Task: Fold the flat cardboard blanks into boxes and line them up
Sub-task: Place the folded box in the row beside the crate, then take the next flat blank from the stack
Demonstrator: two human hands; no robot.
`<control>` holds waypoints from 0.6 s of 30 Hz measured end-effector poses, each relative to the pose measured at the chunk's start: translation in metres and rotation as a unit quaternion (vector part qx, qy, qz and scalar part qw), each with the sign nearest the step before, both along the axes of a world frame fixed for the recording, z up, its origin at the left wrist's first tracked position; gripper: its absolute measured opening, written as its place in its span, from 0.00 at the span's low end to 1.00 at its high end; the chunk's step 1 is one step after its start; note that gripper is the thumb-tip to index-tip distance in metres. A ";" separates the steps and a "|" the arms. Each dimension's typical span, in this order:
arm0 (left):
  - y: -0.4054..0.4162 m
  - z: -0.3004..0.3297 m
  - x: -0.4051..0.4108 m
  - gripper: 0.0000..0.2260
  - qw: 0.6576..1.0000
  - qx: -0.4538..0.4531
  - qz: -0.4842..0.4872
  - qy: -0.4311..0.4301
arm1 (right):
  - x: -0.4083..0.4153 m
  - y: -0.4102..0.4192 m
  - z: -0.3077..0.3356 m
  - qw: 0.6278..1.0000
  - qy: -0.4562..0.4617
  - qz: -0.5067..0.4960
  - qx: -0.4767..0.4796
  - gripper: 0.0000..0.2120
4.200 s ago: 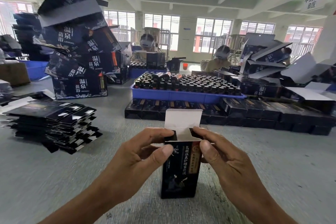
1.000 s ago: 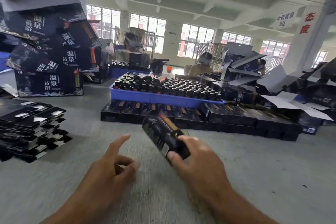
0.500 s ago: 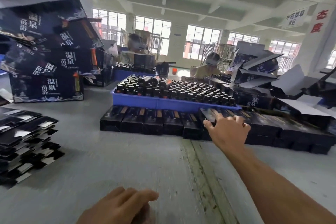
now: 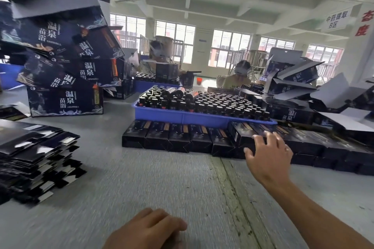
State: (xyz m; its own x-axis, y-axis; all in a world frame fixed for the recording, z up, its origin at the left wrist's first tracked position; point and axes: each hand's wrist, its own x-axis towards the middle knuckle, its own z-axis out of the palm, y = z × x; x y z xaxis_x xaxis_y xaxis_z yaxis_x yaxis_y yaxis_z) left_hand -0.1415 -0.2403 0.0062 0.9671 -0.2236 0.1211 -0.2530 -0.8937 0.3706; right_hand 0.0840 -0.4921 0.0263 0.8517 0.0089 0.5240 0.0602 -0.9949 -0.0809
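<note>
Along the far edge of the grey table (image 4: pixel 141 178), a row of folded boxes (image 4: pixel 178 136) is laid side by side, touching one another, just in front of a blue tray (image 4: pixel 202 117) packed with dark bottles (image 4: pixel 212 105). The lining-up step is judged to be in hand: the right hand (image 4: pixel 268 154) is stretched out over the row with its fingers spread and straight, nothing gripped, the fingertips at or just above the top of one box; whether contact is made cannot be told. No box is held by either hand. The left hand (image 4: pixel 149 230) is kept low near the body, fingers loosely curled with nothing visibly held. The next move is judged to call for a fresh flat blank to be taken from the stack of blanks (image 4: pixel 34 159), which lies well apart to the left, so a reach across by the left hand would be needed. Larger printed cartons (image 4: pixel 64 101) are heaped behind that stack.
</note>
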 end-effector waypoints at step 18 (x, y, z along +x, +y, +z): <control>0.057 0.018 -0.026 0.14 0.924 0.024 0.150 -0.351 | -0.108 0.029 -0.071 0.974 0.086 0.207 0.033 0.05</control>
